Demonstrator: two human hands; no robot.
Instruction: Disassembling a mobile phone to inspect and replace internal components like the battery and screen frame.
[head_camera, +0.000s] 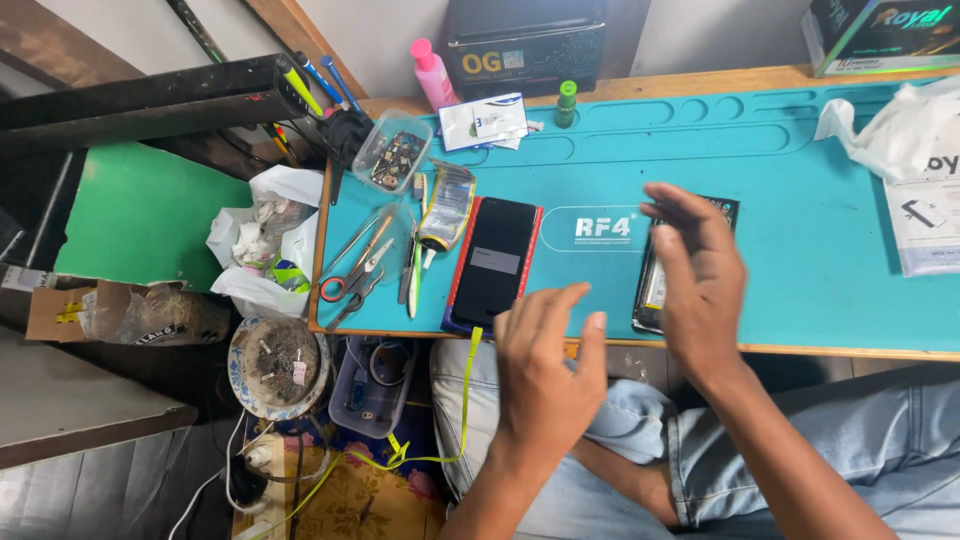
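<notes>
From my seat I see my left hand (545, 375) open, fingers spread, hovering empty over the near edge of the turquoise rubber work mat (800, 200). At its eleven o'clock lies a black slab smartphone in a red bumper case (495, 262), screen up, just beside my fingertips; I can't tell whether they touch it. My right hand (700, 285) is also open and empty, slightly blurred, palm turned inward, above a second black opened phone body (652, 285), which lies at the mat's near edge, well right of the first. At nine o'clock from the cased phone sit red-handled scissors (345, 285) and a few slim metal hand tools (408, 262). At eleven o'clock stands a clear plastic tub of small parts (392, 152), with a pink plastic bottle (432, 72) beyond it.
</notes>
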